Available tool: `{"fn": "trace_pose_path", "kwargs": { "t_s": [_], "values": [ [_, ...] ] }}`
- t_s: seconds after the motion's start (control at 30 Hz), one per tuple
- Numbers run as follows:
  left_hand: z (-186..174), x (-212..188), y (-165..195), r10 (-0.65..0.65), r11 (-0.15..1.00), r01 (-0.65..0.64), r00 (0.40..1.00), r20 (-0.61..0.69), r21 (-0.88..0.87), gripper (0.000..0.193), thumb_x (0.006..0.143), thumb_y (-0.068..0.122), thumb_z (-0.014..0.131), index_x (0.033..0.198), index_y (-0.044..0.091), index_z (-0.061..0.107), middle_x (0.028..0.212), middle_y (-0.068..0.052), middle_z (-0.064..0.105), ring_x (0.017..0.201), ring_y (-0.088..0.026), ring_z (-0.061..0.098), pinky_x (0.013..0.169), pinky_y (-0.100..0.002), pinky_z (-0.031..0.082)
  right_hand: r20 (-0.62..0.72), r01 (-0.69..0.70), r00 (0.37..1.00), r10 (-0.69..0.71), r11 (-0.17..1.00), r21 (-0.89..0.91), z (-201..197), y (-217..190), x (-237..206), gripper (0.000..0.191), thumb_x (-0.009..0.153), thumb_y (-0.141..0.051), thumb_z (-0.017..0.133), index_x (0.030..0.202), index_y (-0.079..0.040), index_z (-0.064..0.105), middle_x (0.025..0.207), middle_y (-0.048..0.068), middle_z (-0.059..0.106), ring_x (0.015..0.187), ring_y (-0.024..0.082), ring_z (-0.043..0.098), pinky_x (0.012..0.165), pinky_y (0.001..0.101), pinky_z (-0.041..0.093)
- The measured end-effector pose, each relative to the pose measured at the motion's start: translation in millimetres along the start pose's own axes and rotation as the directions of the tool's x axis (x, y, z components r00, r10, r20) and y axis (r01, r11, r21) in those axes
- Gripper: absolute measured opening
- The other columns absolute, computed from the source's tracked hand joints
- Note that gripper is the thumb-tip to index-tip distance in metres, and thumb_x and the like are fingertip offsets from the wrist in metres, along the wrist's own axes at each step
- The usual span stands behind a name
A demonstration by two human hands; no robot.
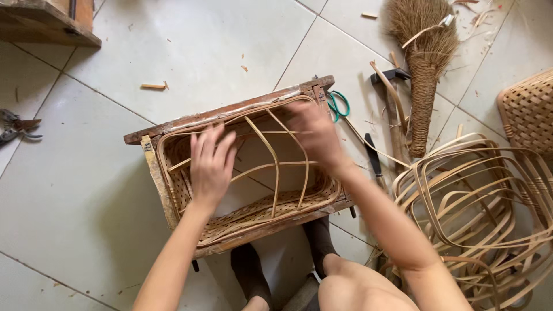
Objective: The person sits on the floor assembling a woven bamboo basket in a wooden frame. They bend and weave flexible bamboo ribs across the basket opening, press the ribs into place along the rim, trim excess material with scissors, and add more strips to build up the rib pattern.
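A rectangular wooden frame (151, 167) stands on the tiled floor with a half-woven bamboo basket (265, 210) inside it. Thin bamboo strips (275, 173) cross over the basket's opening. My left hand (211, 164) lies flat with fingers spread on the strips at the basket's left part. My right hand (314, 135), blurred, presses on the strips near the frame's far right corner. Whether either hand grips a strip cannot be told.
A pile of bent bamboo hoops (472, 201) lies at the right, with a woven basket (529, 112) behind it. A straw broom (423, 63), a hammer (391, 80), a dark knife (373, 158) and green-handled scissors (340, 105) lie beyond the frame. Pruning shears (14, 128) lie far left.
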State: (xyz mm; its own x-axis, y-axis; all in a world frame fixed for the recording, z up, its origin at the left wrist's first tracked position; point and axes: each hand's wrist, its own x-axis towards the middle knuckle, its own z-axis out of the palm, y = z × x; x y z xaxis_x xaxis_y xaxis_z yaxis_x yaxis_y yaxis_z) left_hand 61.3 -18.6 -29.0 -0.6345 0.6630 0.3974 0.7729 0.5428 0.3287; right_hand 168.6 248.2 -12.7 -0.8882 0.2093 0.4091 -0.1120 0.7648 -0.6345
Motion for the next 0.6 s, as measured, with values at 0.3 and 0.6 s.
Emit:
{"fn": "trace_pose_path", "kwargs": {
  "t_s": [0.3,0.6],
  "values": [
    [-62,-138,55,-0.1,0.965,0.168,0.945,0.311,-0.201,0.061,0.066,0.036,0.09,0.113,0.007,0.064,0.109,-0.01,0.061,0.101,-0.032,0.061,0.087,-0.045,0.051,0.071,-0.301,0.904,0.421,0.746,-0.594,-32,147,-78,0.024,0.089,-0.02,0.073,0.106,-0.006,0.065,0.105,0.018,0.066,0.102,0.038,0.063,0.088,0.0481,0.051],
    [-54,-135,46,-0.039,0.976,0.099,0.955,0.293,-0.192,0.067,0.059,0.032,0.092,0.113,0.007,0.062,0.107,-0.009,0.061,0.102,-0.03,0.061,0.091,-0.045,0.05,0.102,-0.289,0.876,0.472,0.682,-0.672,-73,110,14,0.027,0.119,-0.023,0.04,0.126,0.0,0.054,0.093,0.015,0.06,0.069,0.024,0.058,0.057,0.0408,0.051]
  ]
}}
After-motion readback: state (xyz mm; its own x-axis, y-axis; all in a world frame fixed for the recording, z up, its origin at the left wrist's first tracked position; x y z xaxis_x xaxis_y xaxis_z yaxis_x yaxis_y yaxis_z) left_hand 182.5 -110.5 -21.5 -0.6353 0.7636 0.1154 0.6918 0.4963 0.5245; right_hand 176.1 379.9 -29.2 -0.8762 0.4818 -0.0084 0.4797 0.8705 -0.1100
